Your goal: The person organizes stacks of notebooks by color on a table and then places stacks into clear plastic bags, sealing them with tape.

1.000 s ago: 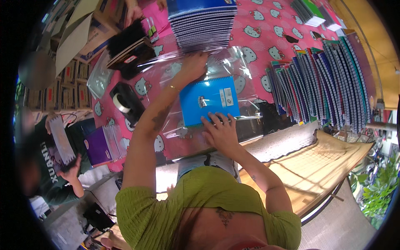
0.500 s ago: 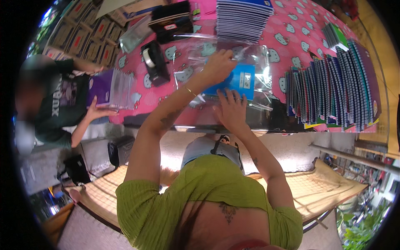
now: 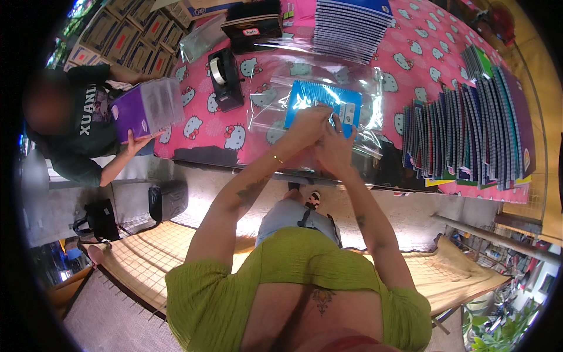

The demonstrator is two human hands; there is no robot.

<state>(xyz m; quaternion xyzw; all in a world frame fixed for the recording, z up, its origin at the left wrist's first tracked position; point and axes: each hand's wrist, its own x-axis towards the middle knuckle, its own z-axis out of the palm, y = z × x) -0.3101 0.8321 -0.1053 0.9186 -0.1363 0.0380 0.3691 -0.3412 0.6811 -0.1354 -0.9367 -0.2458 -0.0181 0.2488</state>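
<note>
Our right hand (image 3: 336, 149) and left hand (image 3: 312, 126) meet over near part of blue notebook (image 3: 314, 97); we cannot tell whether either grips anything. Clear plastic (image 3: 371, 114) around notebook, tape dispenser (image 3: 229, 88) left of it, notebook stack (image 3: 346, 32) beyond.

The blue notebook (image 3: 311, 95) lies on the desk (image 3: 202, 142) amid clear film (image 3: 372, 94), with the left hand (image 3: 311, 124) and right hand (image 3: 336, 149) close together over its near part. A tape dispenser (image 3: 229, 85) stands left of the film, a notebook stack (image 3: 352, 29) beyond it, and a notebook row (image 3: 466, 129) at right. At far left, a co-worker (image 3: 73, 154) supports a purple notebook (image 3: 130, 117).
</note>
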